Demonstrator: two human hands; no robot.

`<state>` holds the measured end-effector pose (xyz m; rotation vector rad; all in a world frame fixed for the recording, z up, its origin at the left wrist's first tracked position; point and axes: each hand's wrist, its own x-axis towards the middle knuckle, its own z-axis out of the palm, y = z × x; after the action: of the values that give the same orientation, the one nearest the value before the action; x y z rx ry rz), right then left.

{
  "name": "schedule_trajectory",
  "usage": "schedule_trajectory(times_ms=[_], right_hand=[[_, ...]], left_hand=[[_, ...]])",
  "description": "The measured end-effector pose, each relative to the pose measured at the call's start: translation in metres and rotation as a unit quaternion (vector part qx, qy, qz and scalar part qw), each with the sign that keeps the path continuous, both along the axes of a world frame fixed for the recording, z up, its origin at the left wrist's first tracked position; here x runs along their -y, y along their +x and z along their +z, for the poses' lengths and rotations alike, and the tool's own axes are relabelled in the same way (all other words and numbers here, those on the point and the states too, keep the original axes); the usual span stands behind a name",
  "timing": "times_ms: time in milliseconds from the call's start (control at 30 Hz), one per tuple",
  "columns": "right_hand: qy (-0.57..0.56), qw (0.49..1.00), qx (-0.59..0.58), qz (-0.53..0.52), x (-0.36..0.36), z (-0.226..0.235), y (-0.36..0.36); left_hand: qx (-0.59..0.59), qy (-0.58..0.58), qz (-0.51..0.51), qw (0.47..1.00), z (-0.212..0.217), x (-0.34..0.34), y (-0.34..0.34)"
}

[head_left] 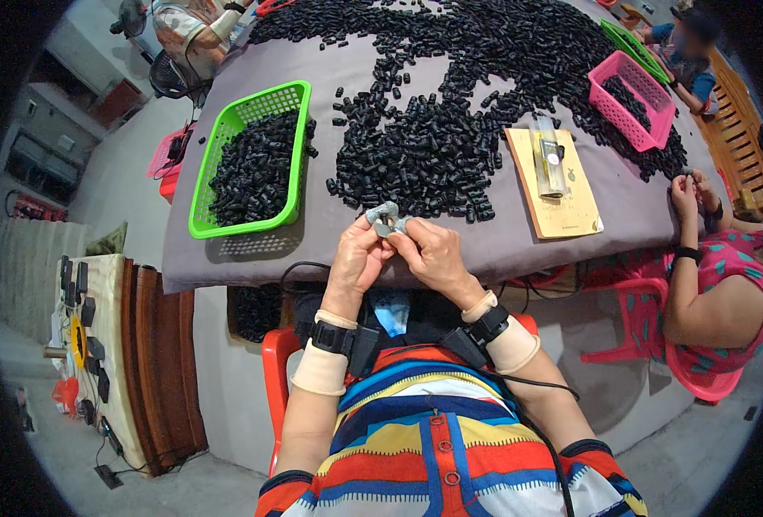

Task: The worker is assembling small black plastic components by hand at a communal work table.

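Just over the table's near edge, my left hand (356, 260) and my right hand (437, 257) meet at the fingertips. Fingers of both are closed in a pinch, and grey wrapping covers some fingertips. Whatever small piece sits between them is too hidden to name. Right beyond my hands spreads a heap of small black cylindrical parts (420, 155). To the left, a green plastic basket (301, 164) holds many of the same black parts.
A yellow-brown booklet (575, 215) lies to the right with a clear plastic case (547, 159) on top. Past it stands a pink basket (631, 65) of black parts. A co-worker in pink (717, 293) sits at the right; other people work at the far side. A black cable (532, 382) runs along my right arm.
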<state>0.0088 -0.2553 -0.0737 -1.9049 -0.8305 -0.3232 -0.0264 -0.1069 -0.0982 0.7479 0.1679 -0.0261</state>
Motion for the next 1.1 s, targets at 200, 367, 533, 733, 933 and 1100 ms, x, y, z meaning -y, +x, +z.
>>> schedule_trajectory(times_ms=[200,367,533,733,933,1100], right_hand=[[-0.003,1.000,0.002,0.000,-0.0001,0.0021,0.0001],[-0.003,1.000,-0.011,-0.002,-0.0004,0.0019,-0.0005],[-0.009,1.000,-0.013,0.003,0.0000,0.0011,0.0010],[-0.012,1.000,-0.004,-0.002,-0.0017,-0.0013,0.0026],[-0.033,0.999,0.013,-0.031,-0.0048,-0.0030,0.0003],[0.017,0.999,0.007,-0.036,-0.0041,-0.0037,-0.0023]], left_hand=[[-0.018,-0.009,0.012,1.000,0.0028,0.0012,-0.0004],[-0.011,-0.022,0.005,1.000,0.0003,-0.0003,-0.0009],[0.001,-0.028,-0.003,1.000,0.0002,-0.0010,-0.0018],[0.002,-0.027,-0.004,1.000,-0.0008,-0.0012,0.0007],[0.001,-0.018,-0.005,1.000,0.0040,-0.0012,-0.0016],[0.017,-0.055,-0.002,0.998,0.0030,0.0018,-0.0024]])
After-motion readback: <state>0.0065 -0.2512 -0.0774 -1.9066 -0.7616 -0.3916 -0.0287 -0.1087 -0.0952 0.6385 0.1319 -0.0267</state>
